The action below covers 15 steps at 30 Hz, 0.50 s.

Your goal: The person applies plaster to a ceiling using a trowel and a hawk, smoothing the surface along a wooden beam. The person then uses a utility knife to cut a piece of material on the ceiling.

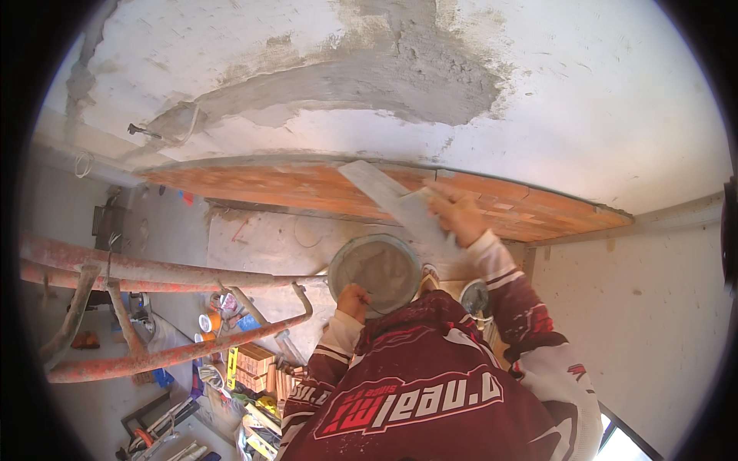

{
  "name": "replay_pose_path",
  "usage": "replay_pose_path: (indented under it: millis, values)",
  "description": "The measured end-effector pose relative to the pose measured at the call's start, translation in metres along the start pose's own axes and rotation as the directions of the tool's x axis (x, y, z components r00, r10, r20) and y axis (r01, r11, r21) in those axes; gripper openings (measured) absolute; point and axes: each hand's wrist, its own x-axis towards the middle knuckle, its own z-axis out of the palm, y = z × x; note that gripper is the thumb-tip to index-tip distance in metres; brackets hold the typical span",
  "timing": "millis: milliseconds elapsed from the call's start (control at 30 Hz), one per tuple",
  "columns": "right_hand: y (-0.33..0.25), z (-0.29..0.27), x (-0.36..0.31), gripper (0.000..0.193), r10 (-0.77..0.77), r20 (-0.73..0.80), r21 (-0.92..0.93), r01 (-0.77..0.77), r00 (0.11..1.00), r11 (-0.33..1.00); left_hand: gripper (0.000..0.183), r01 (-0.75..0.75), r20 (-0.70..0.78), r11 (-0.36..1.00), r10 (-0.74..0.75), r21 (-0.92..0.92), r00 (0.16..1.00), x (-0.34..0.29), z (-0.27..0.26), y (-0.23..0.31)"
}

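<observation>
My right hand (459, 213) is closed on a trowel, held out at the brick edge. The trowel's long flat grey blade (373, 184) points up and left, and the part near the hand is smeared by motion. Below it stands a round bucket (334, 260) with grey mortar (384, 269) inside. My left hand (354, 300) grips the bucket's near-left rim, fingers curled; whether it also holds the thin handle I cannot make out. On the white wall (600, 92) ahead spreads a rough grey mortar patch (438, 84).
A course of orange bricks (530, 203) runs along the wall's foot. Red scaffold rails (169, 269) reach in from the left. Lower down lie stacked bricks (254, 365), a yellow spirit level (232, 369) and orange pails (206, 323). A smaller container (474, 295) stands right of my foot.
</observation>
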Motion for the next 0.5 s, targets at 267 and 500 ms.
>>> replay_pose_path:
  millis: [267, 500]
  values:
    - [0.048, 0.074, 0.039, 0.038, -0.177, -0.097, -0.021, 0.176, 0.979, 0.984, 0.006, -0.007, 0.015, 0.999, 0.008, -0.053, 1.000, -0.005, -0.013, -0.004]
    - [0.037, 0.010, 0.016, 0.038, -0.025, -0.162, -0.041, 0.018, 0.986, 0.999, 0.005, 0.023, -0.028, 1.000, -0.023, 0.006, 0.999, -0.009, -0.012, 0.001]
